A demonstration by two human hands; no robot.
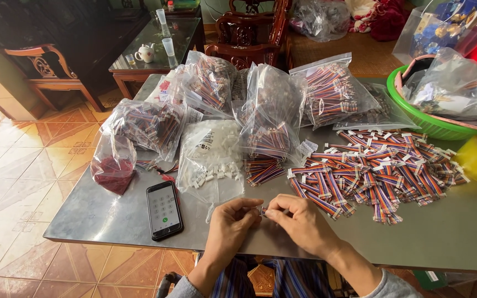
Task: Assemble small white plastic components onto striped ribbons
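Both hands meet at the near edge of the worktop (100, 215). The left hand (230, 223) and right hand (299, 221) together pinch a small wire connector (263, 211), with the phone (164, 209) to its left.

Under the fingers (271, 212) lies a table (100, 215) of dull, smooth grey metal with a faint sheen. Just left of them, the phone (164, 209) has a glossy glass face. Beyond the fingertips, clear plastic bags (271, 99) look thin, crinkled and shiny. To their right, the heap of wire bundles (376, 174) shows smooth coloured plastic sheathing. Farther right, the green basin (415, 118) is glossy plastic. Below, the floor tiles (23, 165) gleam, polished.
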